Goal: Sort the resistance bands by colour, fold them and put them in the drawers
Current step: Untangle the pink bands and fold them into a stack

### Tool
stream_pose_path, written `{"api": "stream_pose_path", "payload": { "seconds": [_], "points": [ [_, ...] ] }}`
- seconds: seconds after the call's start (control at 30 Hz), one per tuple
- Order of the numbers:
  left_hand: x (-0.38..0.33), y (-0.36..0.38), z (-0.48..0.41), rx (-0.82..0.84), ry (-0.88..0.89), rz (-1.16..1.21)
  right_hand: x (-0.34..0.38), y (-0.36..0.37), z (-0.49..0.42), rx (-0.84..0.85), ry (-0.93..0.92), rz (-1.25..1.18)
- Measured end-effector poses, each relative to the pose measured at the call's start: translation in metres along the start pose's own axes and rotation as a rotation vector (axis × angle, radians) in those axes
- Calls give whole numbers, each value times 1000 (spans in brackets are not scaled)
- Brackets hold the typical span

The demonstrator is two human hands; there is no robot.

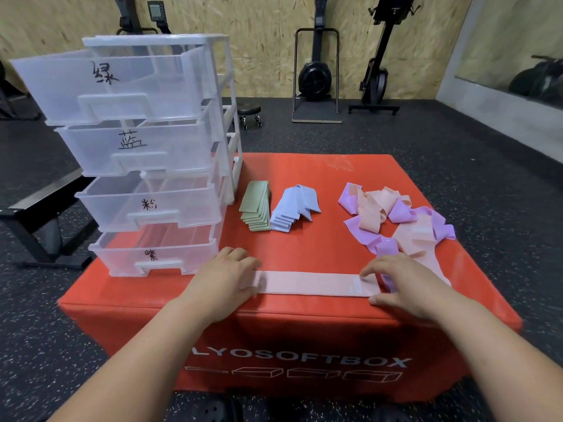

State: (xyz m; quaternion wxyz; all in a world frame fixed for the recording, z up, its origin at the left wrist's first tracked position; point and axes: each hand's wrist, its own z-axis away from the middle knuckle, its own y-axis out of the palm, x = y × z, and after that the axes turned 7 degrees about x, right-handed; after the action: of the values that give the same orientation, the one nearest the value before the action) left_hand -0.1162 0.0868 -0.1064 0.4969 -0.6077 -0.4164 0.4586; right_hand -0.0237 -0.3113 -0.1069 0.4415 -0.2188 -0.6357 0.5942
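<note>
Pink resistance band [307, 284] lies flat, long axis left to right, along the near edge of the red soft box [304, 330]. Right hand [405, 284] presses one end with its fingers spread. Left hand [228, 278] hides the other end, so its grip is unclear. Beyond are the unsorted heap [402, 220] and the open drawers [146, 202].

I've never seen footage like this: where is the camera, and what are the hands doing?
No machine here: a person wears a camera on the head, looking down at their own hands. The left hand and right hand press the ends of a pink band flat on a red padded box. Behind lie a folded green stack, a folded blue stack and a loose pink-and-purple pile. Left stands a clear drawer unit, its four drawers pulled open.
</note>
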Motion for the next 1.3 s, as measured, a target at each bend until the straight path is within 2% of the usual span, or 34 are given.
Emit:
{"api": "stream_pose_path", "payload": {
  "seconds": [0.2, 0.53, 0.63, 0.8, 0.87, 1.1, 1.17, 1.3],
  "points": [
    [-38, -6, -24, -44, 114, 35, -10, -16, 13, -64, 6, -18],
    [-105, 12, -67, 45, 273, 65, -85, -36, 48, -92, 394, 17],
    [-117, 18, -75, 58, 277, 67, -100, -36, 48, -84, 405, 0],
    [-133, 25, -89, 86, 276, 70, -110, -35, 30, -197, 361, 4],
    [-139, 28, -96, 85, 263, 72, -110, -33, 17, -162, 338, 56],
    [-151, 38, -111, 85, 244, 72, -109, -24, -4, 12, 446, 140],
    [-150, 39, -113, 77, 239, 83, -109, -28, -2, -79, 440, 102],
    [-150, 37, -117, 24, 201, 150, -95, -58, 5, -470, 396, -27]
  ]
}}
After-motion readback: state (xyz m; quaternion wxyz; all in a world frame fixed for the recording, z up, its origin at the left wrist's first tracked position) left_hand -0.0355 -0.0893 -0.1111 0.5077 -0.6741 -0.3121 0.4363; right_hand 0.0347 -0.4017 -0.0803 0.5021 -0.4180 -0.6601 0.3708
